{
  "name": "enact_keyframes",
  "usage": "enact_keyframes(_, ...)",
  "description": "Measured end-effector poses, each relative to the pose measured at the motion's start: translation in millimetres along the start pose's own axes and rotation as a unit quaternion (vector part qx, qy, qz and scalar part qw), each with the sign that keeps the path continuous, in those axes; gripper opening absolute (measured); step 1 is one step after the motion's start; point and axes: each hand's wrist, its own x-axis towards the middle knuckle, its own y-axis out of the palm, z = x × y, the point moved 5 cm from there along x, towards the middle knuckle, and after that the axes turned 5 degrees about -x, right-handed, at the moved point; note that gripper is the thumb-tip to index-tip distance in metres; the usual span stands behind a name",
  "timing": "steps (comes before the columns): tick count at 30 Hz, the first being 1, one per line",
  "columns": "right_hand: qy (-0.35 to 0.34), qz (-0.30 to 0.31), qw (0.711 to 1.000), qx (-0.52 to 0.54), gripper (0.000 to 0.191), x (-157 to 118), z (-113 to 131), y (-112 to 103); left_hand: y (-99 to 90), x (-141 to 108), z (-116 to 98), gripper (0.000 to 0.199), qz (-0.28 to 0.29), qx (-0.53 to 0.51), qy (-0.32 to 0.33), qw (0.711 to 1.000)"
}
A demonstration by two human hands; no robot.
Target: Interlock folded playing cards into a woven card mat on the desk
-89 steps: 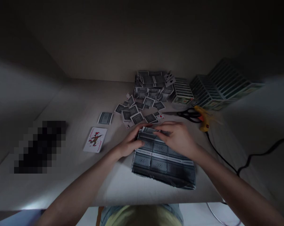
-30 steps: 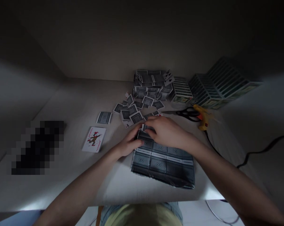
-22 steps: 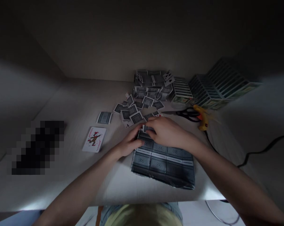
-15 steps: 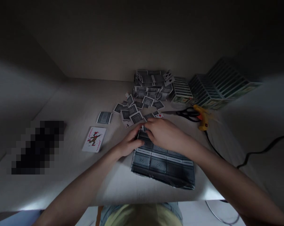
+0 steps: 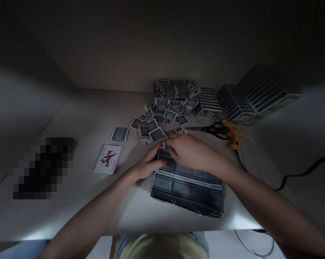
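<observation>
A box-like block covered in patterned playing-card backs point(image 5: 189, 187) lies near the table's front edge. My left hand point(image 5: 149, 164) grips its upper left corner, thumb on top and fingers at the far side. My right hand point(image 5: 185, 149) is closed at the block's far edge, its fingers pinching a small piece of card point(image 5: 165, 145) there. Just beyond both hands lies a loose pile of cut cards point(image 5: 151, 126), mostly face down. To the left are a joker card on a stack point(image 5: 108, 159) and a face-down piece of card point(image 5: 119, 134).
A second card-covered block point(image 5: 175, 97) stands against the back wall. Beside it are stacks of card boxes point(image 5: 255, 97). Black scissors point(image 5: 216, 130) and a yellow glue gun point(image 5: 234, 138) with a cord lie right of the pile. A dark pixelated object point(image 5: 44, 169) is at left.
Both hands hold almost the same position at the block's far left corner. Slightly more of the small card piece shows beside my right fingers. The view has shifted very slightly.
</observation>
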Motion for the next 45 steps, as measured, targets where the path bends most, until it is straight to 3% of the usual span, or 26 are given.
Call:
enact_keyframes(16,0.010,-0.013,0.999,-0.048,0.019,-4.4,17.3,1.9,1.4,2.4,-2.7,0.056,0.015,0.001,0.011,1.000)
enact_keyframes(20,0.007,-0.033,0.999,-0.017,0.018,-3.4,11.6,3.4,1.4,0.8,-3.0,0.058,0.008,-0.002,0.004,1.000)
enact_keyframes(27,0.002,-0.076,0.994,0.084,0.013,-0.9,3.3,5.1,-0.1,0.1,-5.3,0.042,-0.007,0.010,-0.003,1.000)
enact_keyframes(38,-0.041,-0.071,0.989,0.122,0.026,-10.6,2.7,-3.7,0.7,1.1,-6.8,0.061,0.014,0.005,0.017,1.000)
enact_keyframes(45,-0.040,-0.111,0.985,0.128,0.027,-10.8,-7.3,-1.3,2.4,1.0,-7.0,0.061,0.027,-0.015,0.022,0.999)
